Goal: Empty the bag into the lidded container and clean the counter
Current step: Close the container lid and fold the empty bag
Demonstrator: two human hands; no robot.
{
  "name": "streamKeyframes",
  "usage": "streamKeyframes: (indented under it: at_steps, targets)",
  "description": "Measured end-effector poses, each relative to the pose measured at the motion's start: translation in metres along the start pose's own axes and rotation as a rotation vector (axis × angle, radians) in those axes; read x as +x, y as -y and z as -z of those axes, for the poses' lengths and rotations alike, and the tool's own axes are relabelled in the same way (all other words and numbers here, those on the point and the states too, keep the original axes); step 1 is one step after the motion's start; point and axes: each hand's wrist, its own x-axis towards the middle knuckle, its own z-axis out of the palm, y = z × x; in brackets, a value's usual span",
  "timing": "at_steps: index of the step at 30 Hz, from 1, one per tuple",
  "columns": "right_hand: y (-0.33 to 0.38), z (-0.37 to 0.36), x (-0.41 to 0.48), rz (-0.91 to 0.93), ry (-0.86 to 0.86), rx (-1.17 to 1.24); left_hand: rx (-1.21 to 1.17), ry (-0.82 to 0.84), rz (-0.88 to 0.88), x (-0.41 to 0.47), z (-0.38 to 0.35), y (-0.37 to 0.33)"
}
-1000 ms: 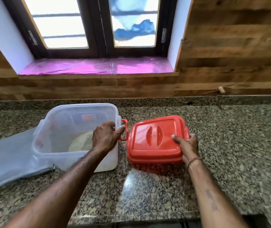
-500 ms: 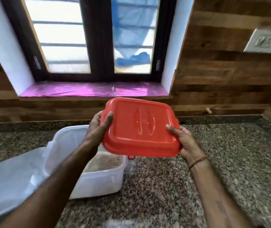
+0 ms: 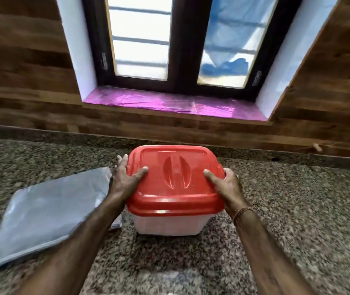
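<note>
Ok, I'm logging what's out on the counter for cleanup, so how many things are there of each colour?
Red: 1, the lid, on the container
Translucent white: 1, the container under it
Grey: 1, the flat bag lying to its left
Total: 3

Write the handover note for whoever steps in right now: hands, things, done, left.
Left hand and right hand: both grip the sides of the red lid, thumbs on top.
Lid sits on the white container, mid-counter; whether it is snapped shut cannot be told.
Grey bag lies flat to the left, apparently empty.
Done: bag emptied, lid placed.
Left: press the lid shut, clear the bag, clean the counter.
</note>
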Motion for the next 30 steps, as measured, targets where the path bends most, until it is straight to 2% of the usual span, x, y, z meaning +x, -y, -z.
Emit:
streamKeyframes:
  at_steps: [8,12,13,16,17,20,22,24,27,30]
  targets:
    - [0.032,-0.010,-0.025,-0.035,-0.075,-0.157,-0.120,0.070,0.005,0.020,0.001,-0.009]
    - [0.033,-0.012,-0.026,-0.054,-0.161,-0.444,-0.041,0.031,0.031,0.025,0.000,-0.004]
    - [0.031,-0.011,-0.024,-0.084,-0.145,-0.413,-0.057,0.022,0.044,0.025,-0.001,-0.003]
    - [0.027,-0.007,-0.017,-0.201,0.012,0.022,-0.209,0.059,0.212,0.024,-0.003,-0.003]
    - [0.025,-0.008,-0.013,-0.227,0.008,0.060,-0.245,0.054,0.281,0.023,-0.003,-0.003]
    - [0.028,-0.014,-0.015,-0.186,-0.203,-0.150,-0.289,0.004,0.377,0.019,-0.001,-0.004]
    - [0.031,-0.016,-0.021,-0.103,-0.304,-0.272,-0.024,-0.134,0.300,0.015,-0.001,-0.006]
    - [0.033,-0.016,-0.024,-0.083,-0.275,-0.273,0.159,-0.239,0.193,0.007,-0.002,-0.010]
    - [0.034,-0.010,-0.019,-0.109,-0.194,-0.322,0.067,-0.186,0.138,-0.004,0.000,-0.020]
    - [0.035,-0.009,-0.016,-0.112,-0.179,-0.404,-0.006,-0.101,0.156,-0.011,-0.001,-0.029]
